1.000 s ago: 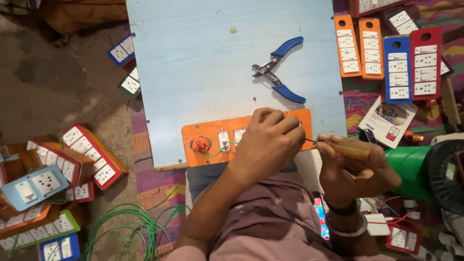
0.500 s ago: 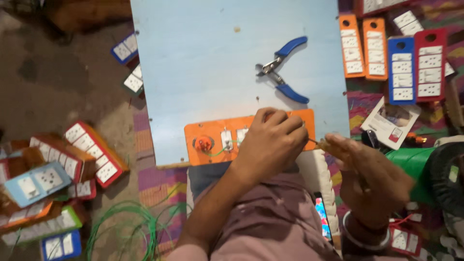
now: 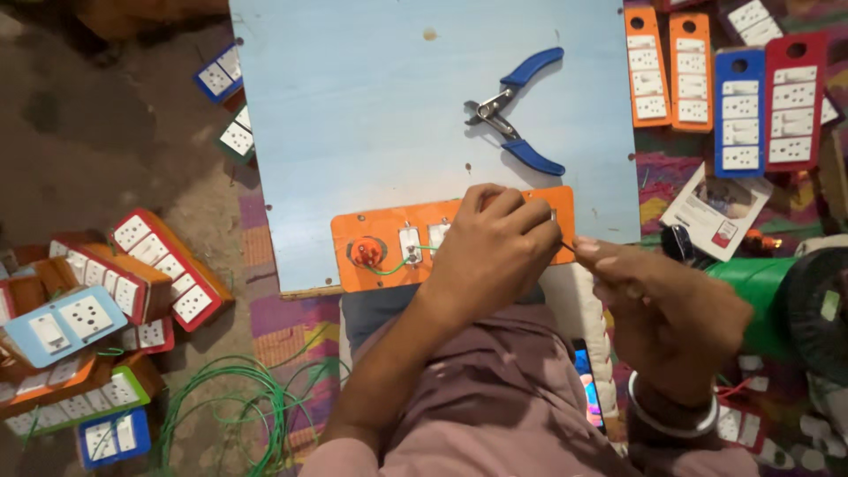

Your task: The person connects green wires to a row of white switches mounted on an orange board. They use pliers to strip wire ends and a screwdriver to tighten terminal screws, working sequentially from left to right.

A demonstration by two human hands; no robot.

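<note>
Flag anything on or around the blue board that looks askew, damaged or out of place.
Nothing looks damaged. The orange switch panel overhangs the near edge of the blue board under the left hand. Green wire lies in a loose tangle on the floor, and switch boards sit heaped at the left.

A floor-level electrical workshop: switchboard panels [image 3: 159,269] heaped about, green wire coils [image 3: 238,397], pliers [image 3: 517,110] on a blue board [image 3: 353,115].

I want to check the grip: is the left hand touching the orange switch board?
Touching. The head view shows the left hand lying on the orange switch board, its fingers covering the board's right part.
</note>
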